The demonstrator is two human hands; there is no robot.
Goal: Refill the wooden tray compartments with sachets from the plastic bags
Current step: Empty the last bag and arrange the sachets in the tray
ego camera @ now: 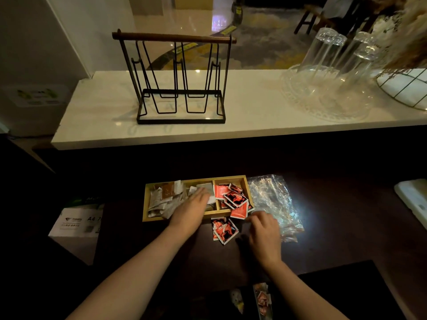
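Both hands, right (pixel 263 234) and left (pixel 191 209), flat and empty, over wooden tray (pixel 147 204) lying left-to-right.

wooden tray (pixel 195 217) on the lower surface (pixel 346 239), sachets in its compartments | plastic bag (pixel 272 199) just right of tray | loose sachets (pixel 224 229) before tray | wire rack (pixel 178 82) on raised shelf (pixel 254 121) behind | upturned glasses (pixel 335 72) right of rack
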